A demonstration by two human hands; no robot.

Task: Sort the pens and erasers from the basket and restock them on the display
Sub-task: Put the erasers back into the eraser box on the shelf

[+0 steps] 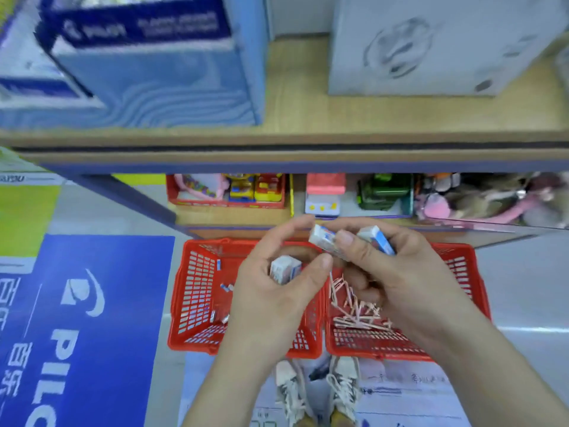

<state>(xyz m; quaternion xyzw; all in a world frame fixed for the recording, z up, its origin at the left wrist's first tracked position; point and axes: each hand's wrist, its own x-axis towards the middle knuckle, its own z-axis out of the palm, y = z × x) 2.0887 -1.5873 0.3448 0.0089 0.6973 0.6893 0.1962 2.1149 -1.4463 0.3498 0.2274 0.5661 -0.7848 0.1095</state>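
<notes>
Two red baskets stand side by side on the floor below me. A few small erasers (225,287) lie loose in the left basket (197,291). A heap of pink pens (357,306) fills the right basket (455,272). My left hand (277,291) curls round a white and blue eraser (284,269) in its palm. My right hand (391,272) grips two more white and blue erasers, one (321,237) pinched by the thumb and one (377,237) further right. Both hands meet above the baskets.
A wooden display shelf (295,118) runs across above, with a blue carton (154,72) at left and a grey box (431,44) at right. Boxed toys (246,189) sit on the lower shelf. A blue Pilot sign (80,318) lies left. My shoes (320,389) are below.
</notes>
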